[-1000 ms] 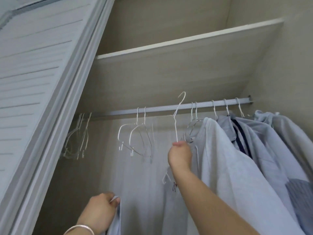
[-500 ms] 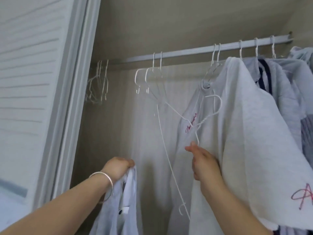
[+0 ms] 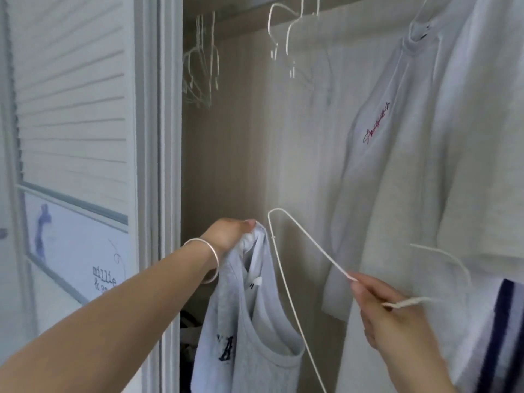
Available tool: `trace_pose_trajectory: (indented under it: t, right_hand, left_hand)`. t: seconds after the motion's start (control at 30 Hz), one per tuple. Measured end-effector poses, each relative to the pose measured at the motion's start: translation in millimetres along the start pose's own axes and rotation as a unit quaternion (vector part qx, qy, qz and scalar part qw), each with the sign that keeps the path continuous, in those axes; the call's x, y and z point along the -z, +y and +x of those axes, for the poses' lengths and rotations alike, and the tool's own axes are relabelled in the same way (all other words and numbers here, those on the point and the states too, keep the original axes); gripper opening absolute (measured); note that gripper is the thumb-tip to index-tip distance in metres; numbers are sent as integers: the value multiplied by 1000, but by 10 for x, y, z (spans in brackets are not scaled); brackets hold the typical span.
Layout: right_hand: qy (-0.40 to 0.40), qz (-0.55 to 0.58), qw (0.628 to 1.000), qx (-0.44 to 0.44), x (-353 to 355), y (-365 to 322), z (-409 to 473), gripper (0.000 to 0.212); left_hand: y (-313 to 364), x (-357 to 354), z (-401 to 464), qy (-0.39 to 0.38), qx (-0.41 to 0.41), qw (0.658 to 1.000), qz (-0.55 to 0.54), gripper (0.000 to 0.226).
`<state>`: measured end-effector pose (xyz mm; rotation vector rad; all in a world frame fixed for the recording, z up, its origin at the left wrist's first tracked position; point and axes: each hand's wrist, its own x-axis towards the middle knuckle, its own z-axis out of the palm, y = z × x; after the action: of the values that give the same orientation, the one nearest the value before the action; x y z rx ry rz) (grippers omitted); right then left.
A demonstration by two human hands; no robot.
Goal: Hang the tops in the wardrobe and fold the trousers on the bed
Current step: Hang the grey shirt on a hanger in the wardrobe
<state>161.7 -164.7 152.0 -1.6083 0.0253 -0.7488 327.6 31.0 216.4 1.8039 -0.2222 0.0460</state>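
The white wire hanger [image 3: 300, 268], on the rail a second ago, now sits low at centre frame pinched in the right hand [image 3: 397, 316], just beside the grey top [image 3: 249, 336] the left hand [image 3: 229, 234] grips by its shoulder, so threading probably comes next.

Both arms reach forward, left hand [image 3: 231, 234] and right hand [image 3: 397, 313] gripping.

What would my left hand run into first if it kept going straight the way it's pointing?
Probably the white wire hanger, whose bent corner sits just past the left hand gripping the grey top. Beyond it comes the wardrobe's back panel, though depth is hard to judge.
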Motion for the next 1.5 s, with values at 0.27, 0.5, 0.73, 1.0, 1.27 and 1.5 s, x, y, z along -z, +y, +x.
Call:
trace_pose_trajectory:
  t: [0.27,0.5,0.73,1.0,1.27,1.5]
  right_hand:
    - [-47,-23,998,-25,141,6,-301,35]
    - [-39,-78,996,-35,-345,100,18,16]
    - [-51,12,991,-126,-737,321,170,33]
    - [-340,113,930,-89,-464,330,84,70]
    - [-323,-330,882,-96,305,894,62,79]
    - [-325,-658,657,172,748,784,287,28]
  left_hand:
    - [-72,10,-65,48,-59,983,169,40]
    - [-7,-283,-353,34,-296,924,240,43]
    - [29,-618,-525,-93,-475,836,257,43]
    - [-306,-200,-363,-85,-530,751,384,64]
    - [-269,94,-228,-57,-362,928,72,53]
    - [-558,234,18,16,-413,879,237,49]
